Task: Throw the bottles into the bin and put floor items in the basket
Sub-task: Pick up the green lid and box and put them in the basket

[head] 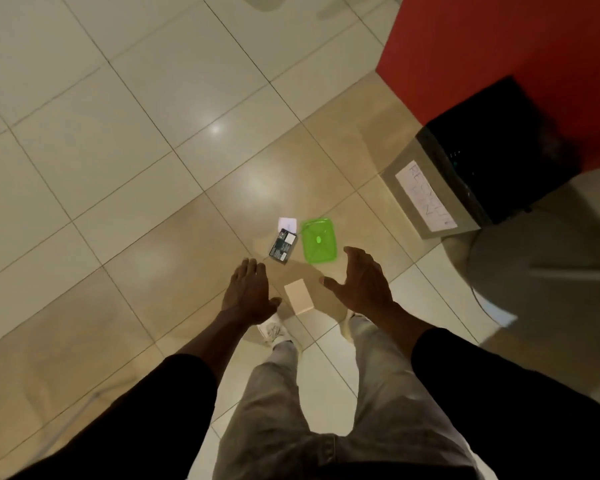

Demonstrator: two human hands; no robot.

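Both hands, left [248,294] and right [359,284], hang spread and empty; the pale box [299,295] lies between them, long axis near-to-far.

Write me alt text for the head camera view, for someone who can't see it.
Seen from above, a standing person holds the open, empty left hand and right hand over a tiled floor scattered with a green lid, a dark box, a white card and a pale box. A black-lined bin with a paper label stands to the right against a red wall.
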